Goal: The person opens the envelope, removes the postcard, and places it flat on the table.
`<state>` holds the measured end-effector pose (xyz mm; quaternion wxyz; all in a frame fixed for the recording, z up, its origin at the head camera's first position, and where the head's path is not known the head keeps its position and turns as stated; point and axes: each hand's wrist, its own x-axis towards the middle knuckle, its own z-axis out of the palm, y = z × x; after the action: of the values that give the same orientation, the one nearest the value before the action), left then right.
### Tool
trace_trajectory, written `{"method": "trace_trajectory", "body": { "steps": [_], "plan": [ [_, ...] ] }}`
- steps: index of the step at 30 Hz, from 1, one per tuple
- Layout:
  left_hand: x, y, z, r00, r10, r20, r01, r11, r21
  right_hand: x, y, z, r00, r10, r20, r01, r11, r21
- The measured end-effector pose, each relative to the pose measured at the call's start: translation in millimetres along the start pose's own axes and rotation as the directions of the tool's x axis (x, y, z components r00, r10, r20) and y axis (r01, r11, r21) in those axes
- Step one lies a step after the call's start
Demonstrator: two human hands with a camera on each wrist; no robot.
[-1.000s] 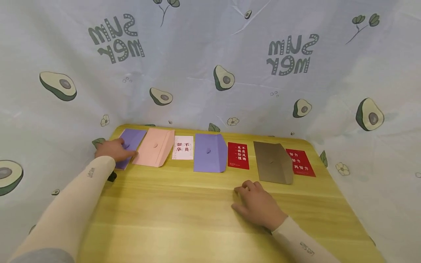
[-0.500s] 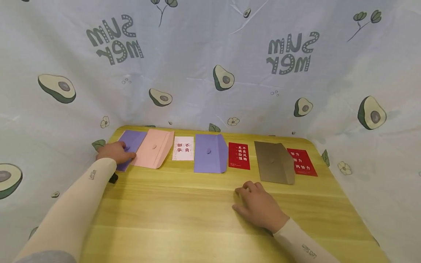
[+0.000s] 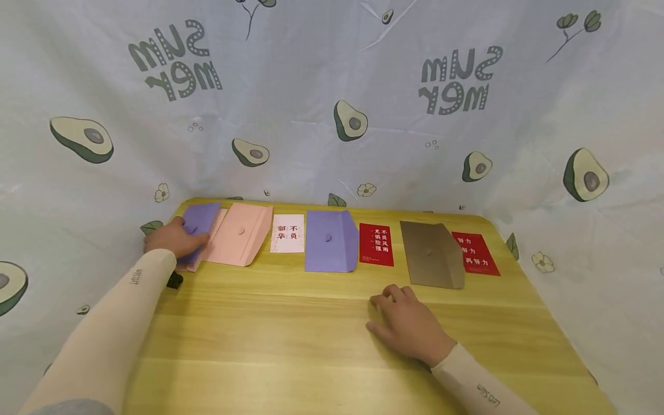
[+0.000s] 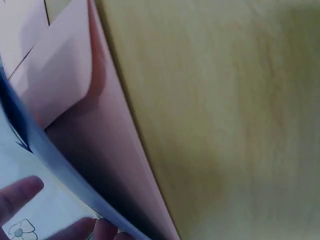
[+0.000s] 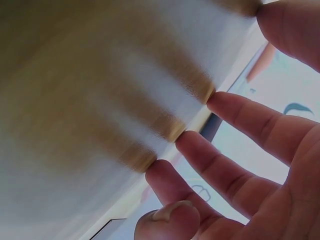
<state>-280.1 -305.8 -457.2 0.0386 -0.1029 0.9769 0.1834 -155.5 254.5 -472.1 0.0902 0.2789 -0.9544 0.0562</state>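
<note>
At the far left of the table my left hand (image 3: pixel 173 237) holds a purple envelope (image 3: pixel 204 216) by its sides. Pink paper shows from under that envelope. In the left wrist view the purple envelope's edge (image 4: pixel 65 170) looks bluish and stands tilted over a pink envelope (image 4: pixel 112 145); fingertips (image 4: pixel 105 230) meet it low down. A second pink envelope (image 3: pixel 238 236) lies just right of the left hand. My right hand (image 3: pixel 410 325) rests on the table below a brown envelope (image 3: pixel 430 256), its fingertips (image 5: pixel 200 147) touching the wood and nothing in its grasp.
Along the back of the wooden table (image 3: pixel 270 346) lie a white card (image 3: pixel 287 233), another purple envelope (image 3: pixel 328 253), a red card (image 3: pixel 377 253) and a second red card (image 3: pixel 474 253) partly under the brown envelope. A patterned curtain (image 3: pixel 290 75) hangs behind.
My left hand has shifted slightly left with the purple envelope, so more of the pink paper beneath shows. The right hand stays in place.
</note>
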Motion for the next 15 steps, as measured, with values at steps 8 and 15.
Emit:
{"method": "trace_trajectory", "body": {
  "steps": [8, 15],
  "plan": [
    [-19.3, -6.2, -11.6, 0.975, -0.211, -0.065, 0.205, 0.974, -0.092, 2.1, -4.1, -0.7, 1.0, -0.013, 0.02, 0.013, 1.0, 0.003],
    [-25.0, -1.9, -10.7, 0.961, -0.227, -0.156, 0.204, 0.968, -0.149, 1.3, -1.9, -2.7, 0.999, -0.003, 0.043, 0.004, 1.0, -0.019]
  ]
}}
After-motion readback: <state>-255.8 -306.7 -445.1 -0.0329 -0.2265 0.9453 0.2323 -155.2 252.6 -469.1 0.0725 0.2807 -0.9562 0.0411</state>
